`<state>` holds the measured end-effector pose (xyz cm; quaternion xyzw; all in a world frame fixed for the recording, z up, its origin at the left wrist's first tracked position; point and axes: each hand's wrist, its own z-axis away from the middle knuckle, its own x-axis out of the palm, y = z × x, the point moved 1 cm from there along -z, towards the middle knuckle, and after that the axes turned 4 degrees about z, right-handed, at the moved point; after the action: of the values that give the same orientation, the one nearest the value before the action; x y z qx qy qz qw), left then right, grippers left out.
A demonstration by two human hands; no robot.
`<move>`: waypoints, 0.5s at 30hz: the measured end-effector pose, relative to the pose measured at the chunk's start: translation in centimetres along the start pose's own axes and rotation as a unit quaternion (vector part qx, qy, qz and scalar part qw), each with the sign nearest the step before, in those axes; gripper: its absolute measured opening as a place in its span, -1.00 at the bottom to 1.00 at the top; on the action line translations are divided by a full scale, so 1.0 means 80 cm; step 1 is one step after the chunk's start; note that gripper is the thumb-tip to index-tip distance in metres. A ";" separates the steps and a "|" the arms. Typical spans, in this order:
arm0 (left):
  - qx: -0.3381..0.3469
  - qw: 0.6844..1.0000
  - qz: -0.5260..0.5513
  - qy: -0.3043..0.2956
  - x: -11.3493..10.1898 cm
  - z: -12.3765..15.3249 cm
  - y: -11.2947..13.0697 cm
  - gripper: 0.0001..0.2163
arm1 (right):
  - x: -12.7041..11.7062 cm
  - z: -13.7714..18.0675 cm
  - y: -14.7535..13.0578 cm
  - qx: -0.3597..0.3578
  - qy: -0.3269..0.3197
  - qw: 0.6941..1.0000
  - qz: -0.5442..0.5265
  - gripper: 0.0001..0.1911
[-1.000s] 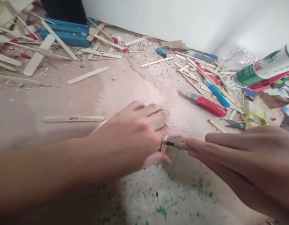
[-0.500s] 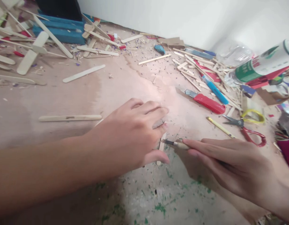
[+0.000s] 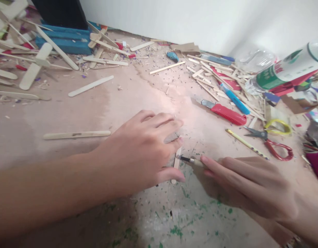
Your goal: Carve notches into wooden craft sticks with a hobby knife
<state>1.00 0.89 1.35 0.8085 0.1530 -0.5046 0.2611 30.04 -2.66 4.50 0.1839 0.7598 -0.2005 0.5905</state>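
Observation:
My left hand lies palm down on the tabletop, pinning a narrow craft stick with its bent fingers and thumb. Most of that stick's far part is hidden beneath the fingers; its rounded near end pokes out by the thumb. In my right hand is a slim craft knife, gripped like a pen. Its dark blade points left and meets the stick between my left thumb and fingers. Just beyond my right hand lies a yellow patterned pencil.
Scissors and a red utility knife with its blade out lie at the right. Loose sticks lie left. Stick piles, a blue block and a plastic bottle line the back, before a white wall.
The view has shifted slightly. My right hand has moved a little, uncovering more of the pencil, and the blade stays at the stick. My left hand keeps its hold.

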 end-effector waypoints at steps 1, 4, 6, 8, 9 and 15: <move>-0.001 1.000 0.001 -0.001 0.000 0.000 0.000 -0.46 | -0.001 0.001 0.000 -0.007 -0.003 1.000 0.000 -0.59; -0.001 1.000 0.001 0.000 0.000 0.000 0.000 -0.47 | -0.006 -0.003 0.000 0.009 -0.019 1.000 -0.016 -0.64; 0.001 1.000 0.000 0.000 0.001 0.001 -0.001 -0.45 | -0.009 -0.010 0.001 0.045 -0.020 0.998 -0.040 -0.73; 0.000 1.000 0.003 0.003 0.001 0.002 -0.001 -0.45 | -0.009 -0.017 0.001 0.084 -0.029 0.992 -0.088 -0.77; -0.002 1.000 0.005 0.003 0.001 0.002 -0.001 -0.45 | -0.009 -0.019 0.002 0.097 -0.035 0.988 -0.111 -0.78; 0.000 1.000 0.009 0.008 -0.001 -0.001 0.000 -0.43 | -0.021 -0.024 0.015 0.136 -0.028 0.985 -0.103 -0.82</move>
<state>1.01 0.93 1.43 0.8138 0.1485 -0.4956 0.2645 29.50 -0.74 6.47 0.1771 0.7236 -0.3666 0.5573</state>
